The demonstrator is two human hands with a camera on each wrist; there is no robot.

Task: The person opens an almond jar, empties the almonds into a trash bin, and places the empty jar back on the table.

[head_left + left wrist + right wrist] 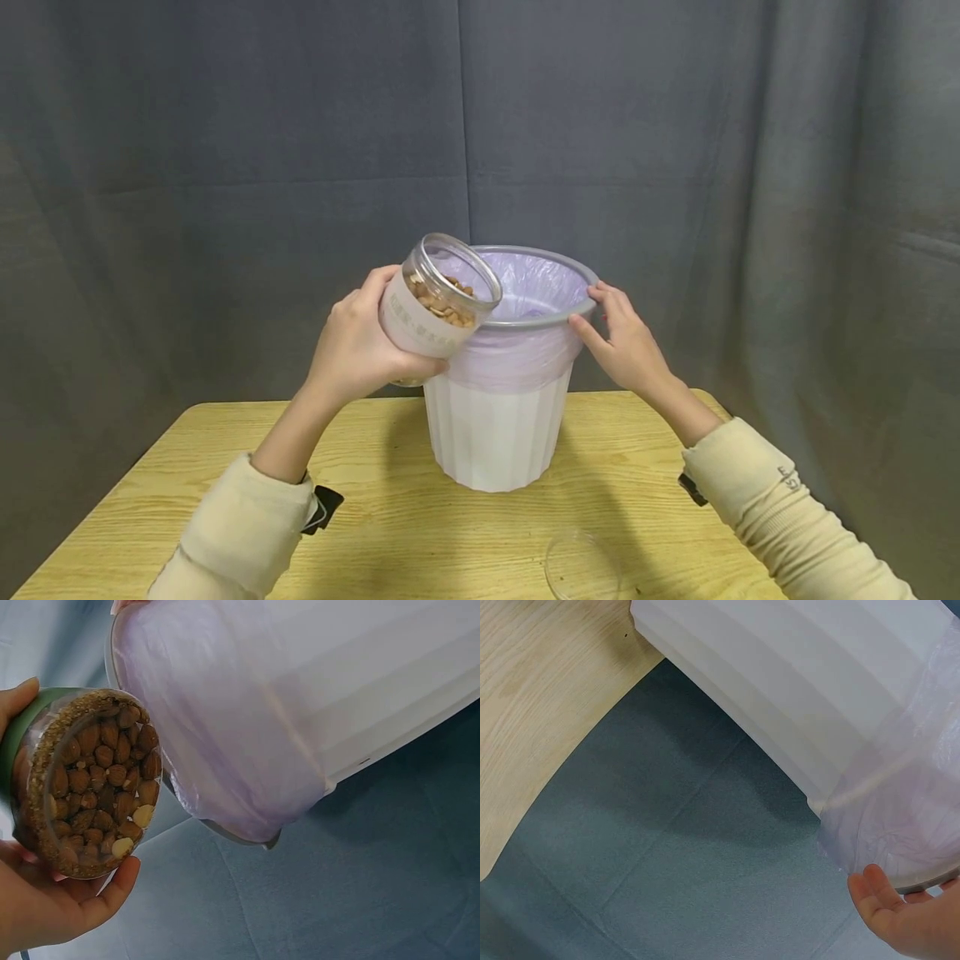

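My left hand [356,342] grips a clear jar [423,321] with a pale label band. The jar is tilted to the right, its lidless mouth at the left rim of a white trash bin [498,433]. Nuts lie inside the jar; through its base in the left wrist view, almonds [103,780] and brown crumbs show. A thin purple bag [517,367] lines the bin and folds over its outside, under a grey ring [558,319]. My right hand [630,346] holds the rim at the right, thumb in front and fingers farther back.
A clear round lid [581,567] lies near the front of the wooden table [360,500], with small dark crumbs beside it. Grey curtain [600,125] hangs behind the table.
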